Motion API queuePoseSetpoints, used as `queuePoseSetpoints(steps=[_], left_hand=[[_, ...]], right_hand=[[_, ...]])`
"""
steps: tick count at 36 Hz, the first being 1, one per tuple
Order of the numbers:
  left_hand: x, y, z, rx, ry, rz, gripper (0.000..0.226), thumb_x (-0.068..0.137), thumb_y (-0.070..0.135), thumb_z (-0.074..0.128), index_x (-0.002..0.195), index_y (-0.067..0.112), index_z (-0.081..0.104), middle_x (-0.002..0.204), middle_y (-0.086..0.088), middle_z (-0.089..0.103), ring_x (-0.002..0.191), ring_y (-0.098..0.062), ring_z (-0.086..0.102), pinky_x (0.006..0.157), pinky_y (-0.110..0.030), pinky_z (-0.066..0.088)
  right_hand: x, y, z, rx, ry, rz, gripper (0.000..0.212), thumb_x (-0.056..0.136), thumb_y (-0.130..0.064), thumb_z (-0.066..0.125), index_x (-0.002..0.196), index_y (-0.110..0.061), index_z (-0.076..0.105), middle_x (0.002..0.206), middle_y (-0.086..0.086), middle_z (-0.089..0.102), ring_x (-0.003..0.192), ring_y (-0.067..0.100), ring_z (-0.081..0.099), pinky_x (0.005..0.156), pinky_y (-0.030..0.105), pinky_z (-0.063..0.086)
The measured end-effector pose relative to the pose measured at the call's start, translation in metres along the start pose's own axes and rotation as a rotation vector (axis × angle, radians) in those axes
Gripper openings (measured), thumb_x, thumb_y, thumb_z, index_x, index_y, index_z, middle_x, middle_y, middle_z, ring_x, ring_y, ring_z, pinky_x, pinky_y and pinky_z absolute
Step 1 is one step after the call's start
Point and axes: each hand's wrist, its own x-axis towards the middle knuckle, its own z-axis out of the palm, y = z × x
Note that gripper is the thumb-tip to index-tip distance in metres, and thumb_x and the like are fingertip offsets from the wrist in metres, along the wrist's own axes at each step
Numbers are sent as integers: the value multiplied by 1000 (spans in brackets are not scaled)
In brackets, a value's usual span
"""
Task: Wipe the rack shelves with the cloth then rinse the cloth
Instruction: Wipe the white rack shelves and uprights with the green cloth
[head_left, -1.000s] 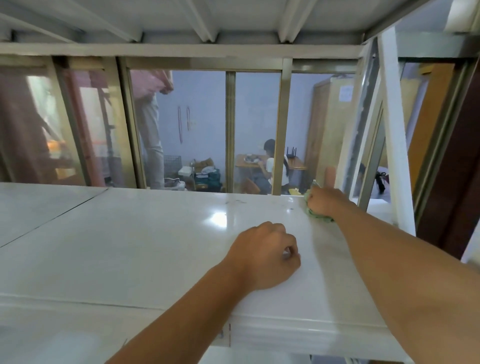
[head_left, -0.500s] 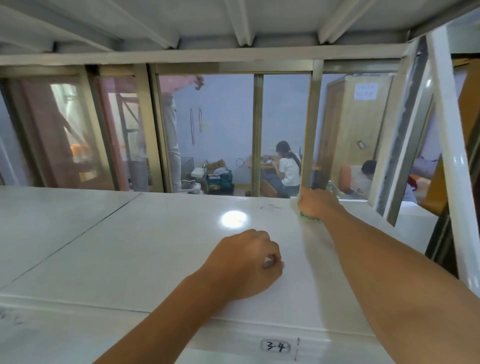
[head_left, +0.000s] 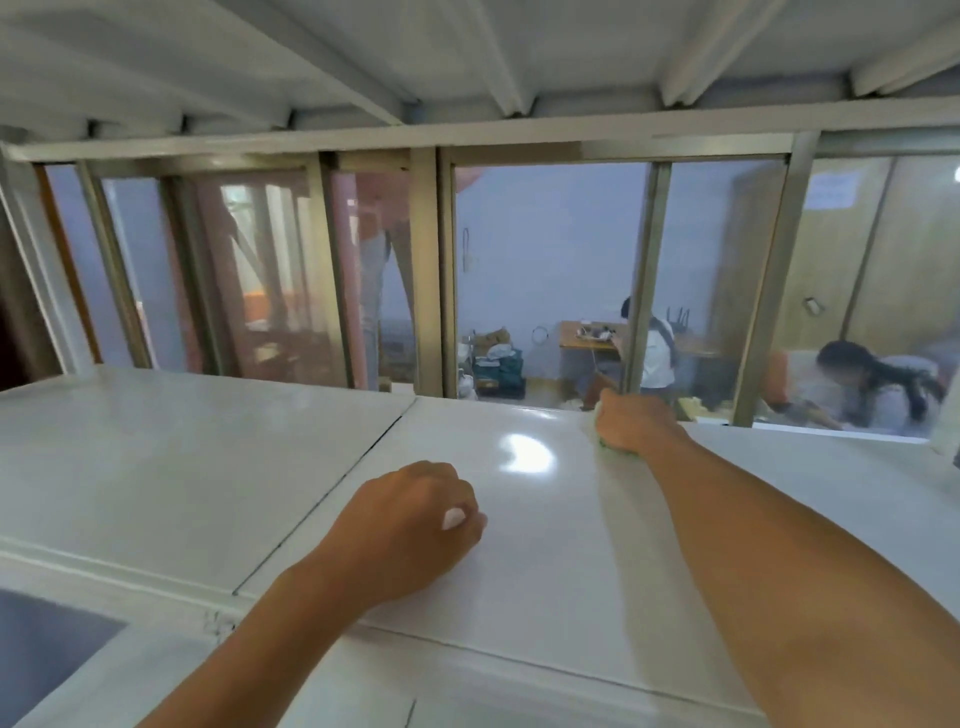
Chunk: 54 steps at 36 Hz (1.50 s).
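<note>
A glossy white rack shelf (head_left: 519, 545) fills the lower half of the view, made of panels with a dark seam between them. My right hand (head_left: 631, 423) reaches to the shelf's far edge and presses a green cloth (head_left: 613, 451) flat on it; only a thin strip of cloth shows under the hand. My left hand (head_left: 410, 530) rests as a closed fist on the middle of the same panel, holding nothing.
The underside of the upper shelf (head_left: 467, 57) with its ribs hangs close overhead. Behind the shelf runs a metal-framed glass partition (head_left: 431, 270); people sit and stand in the room beyond. A white rack post (head_left: 31, 280) stands at the far left.
My right hand has slid the cloth leftward along the shelf's back edge. The view has swung left, bringing the panel seam and left post into sight. My left fist stays put.
</note>
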Motion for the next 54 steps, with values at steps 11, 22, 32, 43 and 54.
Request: queuePoseSetpoints(steps=[11,22,32,43,54], left_hand=[[-47,-111,-31,23,54,-208,28,95,46,50,90,26,68,94,10,62,89,-14,59,72,-30,43],[-94,-186,-52,-9,103,-233,29,94,42,52,119,32,65,119,13,63,112,-15,59,88,-34,51],[-117,-239,-63,-163,127,-236,33,89,44,49,100,26,73,100,11,67,92,-11,62,84,-31,51],[-114,-311,-79,-119,109,-351,21,95,39,55,103,32,73,109,15,65,99,-12,60,92,-32,51],[-106,-399,-93,-60,79,-259,18,95,42,57,103,34,71,109,15,67,100,-12,62,88,-36,53]], right_hand=[[14,-105,-1,105,3,-30,39,93,-25,44,128,-12,57,126,14,62,110,33,62,88,43,53],[10,-223,-8,176,38,-63,29,95,-27,46,118,-10,56,118,12,64,105,31,62,74,35,44],[20,-288,-10,182,70,-41,27,96,-19,45,116,-6,57,114,13,65,103,34,64,72,34,45],[54,-325,-5,206,45,-86,15,90,-21,51,93,-11,62,96,11,68,90,32,63,71,32,47],[71,-444,-21,203,12,-104,29,95,-19,44,117,-6,57,101,11,62,81,25,55,70,32,43]])
